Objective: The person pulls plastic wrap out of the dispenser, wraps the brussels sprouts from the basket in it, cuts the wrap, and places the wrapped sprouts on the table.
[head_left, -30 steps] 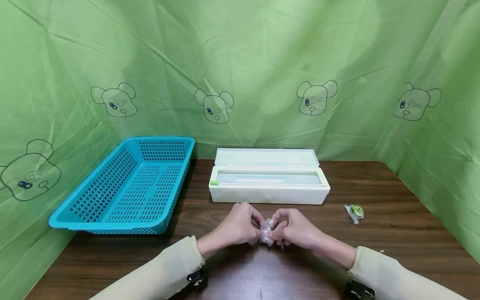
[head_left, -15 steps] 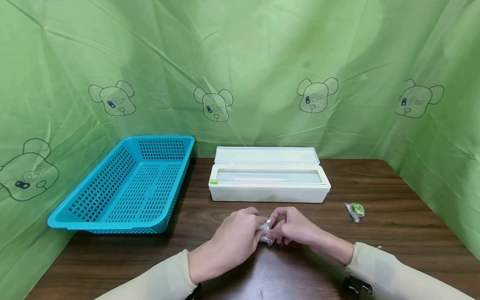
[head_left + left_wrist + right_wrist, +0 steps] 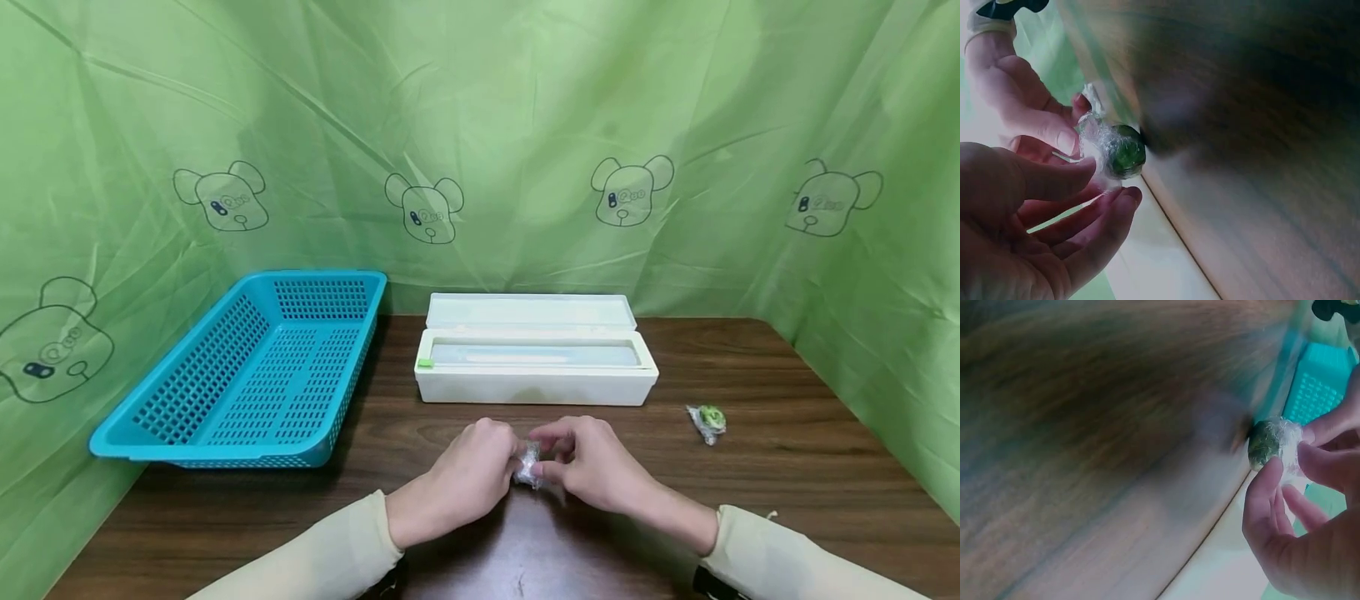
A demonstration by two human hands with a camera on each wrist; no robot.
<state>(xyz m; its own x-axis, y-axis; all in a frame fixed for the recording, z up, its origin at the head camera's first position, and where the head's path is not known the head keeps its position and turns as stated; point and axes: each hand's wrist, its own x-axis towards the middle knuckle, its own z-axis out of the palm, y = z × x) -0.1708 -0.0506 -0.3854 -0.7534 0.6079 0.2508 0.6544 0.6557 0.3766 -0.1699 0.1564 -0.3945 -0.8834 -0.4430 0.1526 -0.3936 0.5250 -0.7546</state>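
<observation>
A small round green piece wrapped in crinkled cling film [image 3: 527, 465] is held between both hands just above the table. My left hand [image 3: 468, 477] pinches the film from the left, its thumb against the bunched plastic in the left wrist view. From the other side my right hand [image 3: 600, 463] holds it with thumb and curled fingers. The green end [image 3: 1127, 152] shows through the film in the left wrist view, and the gathered plastic [image 3: 1288, 437] lies by the fingertips in the right wrist view. A second film-wrapped green piece [image 3: 708, 422] lies on the table to the right.
Behind the hands stands a long white cling film box [image 3: 532, 387] with its lid [image 3: 531, 311] raised. A blue plastic basket [image 3: 217, 452] sits at the left. Green cloth [image 3: 525, 100] with bear drawings hangs round the dark wooden table [image 3: 810, 467].
My left hand has turned over the wrapped piece, its back now facing up. The right hand's fingers have shifted and spread a little around it. The piece has moved slightly left.
</observation>
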